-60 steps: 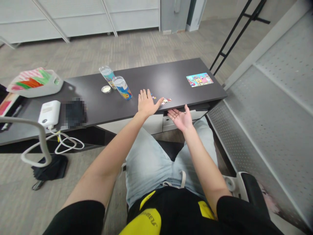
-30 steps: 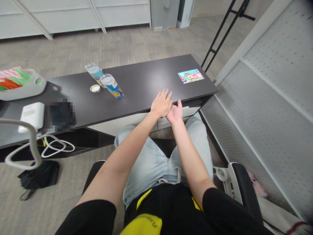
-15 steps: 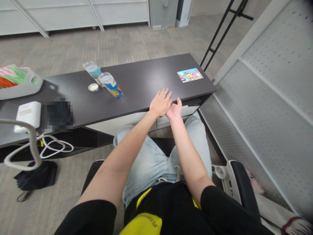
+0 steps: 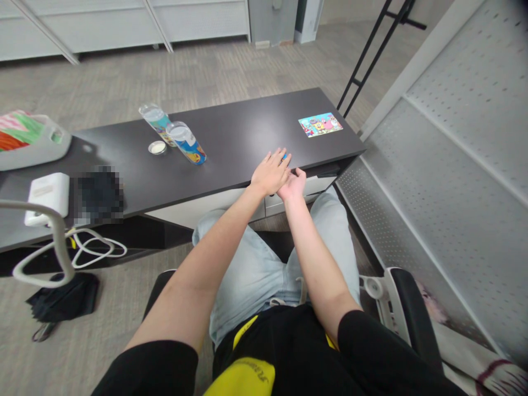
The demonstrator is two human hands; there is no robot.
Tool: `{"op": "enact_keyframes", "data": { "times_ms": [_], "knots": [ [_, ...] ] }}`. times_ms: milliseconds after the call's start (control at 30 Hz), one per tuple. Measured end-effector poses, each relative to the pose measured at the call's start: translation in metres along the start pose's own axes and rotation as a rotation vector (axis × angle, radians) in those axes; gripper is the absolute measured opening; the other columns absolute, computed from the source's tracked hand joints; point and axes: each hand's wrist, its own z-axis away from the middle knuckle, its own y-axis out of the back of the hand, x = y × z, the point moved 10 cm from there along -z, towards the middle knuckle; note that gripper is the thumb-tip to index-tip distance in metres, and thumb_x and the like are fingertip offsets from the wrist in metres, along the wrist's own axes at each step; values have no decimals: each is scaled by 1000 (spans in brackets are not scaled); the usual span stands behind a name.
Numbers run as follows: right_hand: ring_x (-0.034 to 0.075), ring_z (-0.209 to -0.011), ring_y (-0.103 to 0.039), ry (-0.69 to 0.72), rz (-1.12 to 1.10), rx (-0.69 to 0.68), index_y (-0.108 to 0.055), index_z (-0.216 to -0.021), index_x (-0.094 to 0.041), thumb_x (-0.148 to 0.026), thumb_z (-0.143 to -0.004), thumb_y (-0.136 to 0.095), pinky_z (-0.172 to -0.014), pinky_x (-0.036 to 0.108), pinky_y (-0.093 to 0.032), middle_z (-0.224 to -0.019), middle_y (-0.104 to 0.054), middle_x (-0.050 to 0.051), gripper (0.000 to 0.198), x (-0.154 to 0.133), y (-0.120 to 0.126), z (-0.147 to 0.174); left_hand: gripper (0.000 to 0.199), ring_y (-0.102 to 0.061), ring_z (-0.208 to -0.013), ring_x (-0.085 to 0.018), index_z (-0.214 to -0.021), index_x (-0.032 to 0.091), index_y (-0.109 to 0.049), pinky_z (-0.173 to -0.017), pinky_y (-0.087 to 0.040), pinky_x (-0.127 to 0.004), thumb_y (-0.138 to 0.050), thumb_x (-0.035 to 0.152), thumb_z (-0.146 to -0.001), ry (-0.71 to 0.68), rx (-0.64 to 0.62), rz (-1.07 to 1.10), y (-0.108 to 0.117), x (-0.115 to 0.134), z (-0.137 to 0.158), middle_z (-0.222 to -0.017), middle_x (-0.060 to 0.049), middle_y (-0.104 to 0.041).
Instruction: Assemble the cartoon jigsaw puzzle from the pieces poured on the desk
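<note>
My left hand [image 4: 270,169] lies flat, palm down, at the front edge of the dark tabletop [image 4: 243,132]. Its fingers are stretched out. A small blue piece [image 4: 284,157] shows between those fingers, too covered to name. Just below the edge, my right hand [image 4: 292,186] is turned palm up with the thumb apart. Its fingers are partly hidden under the left hand, and I cannot make out whether anything small lies in the palm. Beyond the hands, a colourful cartoon picture card [image 4: 320,125] rests flat near the right end.
Two clear cylinders with cartoon prints [image 4: 187,144] lie left of the hands beside a small round lid [image 4: 157,147]. Further left are a white box [image 4: 47,192], a basket [image 4: 58,146] and a looped white cable [image 4: 97,256]. A perforated panel [image 4: 449,159] stands at right.
Both hands keep nearly the same pose, the left over the right, with the right shifted slightly left. The view has moved a little.
</note>
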Motion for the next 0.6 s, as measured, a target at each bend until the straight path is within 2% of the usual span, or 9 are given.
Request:
{"op": "enact_keyframes", "data": {
  "times_ms": [233,400,600],
  "knots": [
    [17,-134,-93,35,9,49,-73,-117,-33,-26,-115,-33,-146,40,-60,-106,-94,6,41,-1,6,-5,74,-32,-202,-40,-197,3,-46,-168,-26,-66,-38,33,-131,-8,33,-1,1,0,0,-212,-26,-36],
    [16,-143,-92,23,47,96,-75,-121,-35,-20,-110,-40,-145,42,-60,-113,-96,3,40,4,12,-13,72,-33,-201,-40,-196,3,-49,-167,-29,-68,-40,32,-130,-79,53,19,0,5,2,-210,-27,-39],
    [12,-151,-87,27,60,100,-77,-122,-34,-17,-104,-45,-143,35,-60,-122,-98,2,40,9,11,-17,72,-33,-201,-40,-196,5,-50,-167,-29,-67,-41,34,-130,-94,50,10,-2,5,2,-211,-26,-39]
  ]
}}
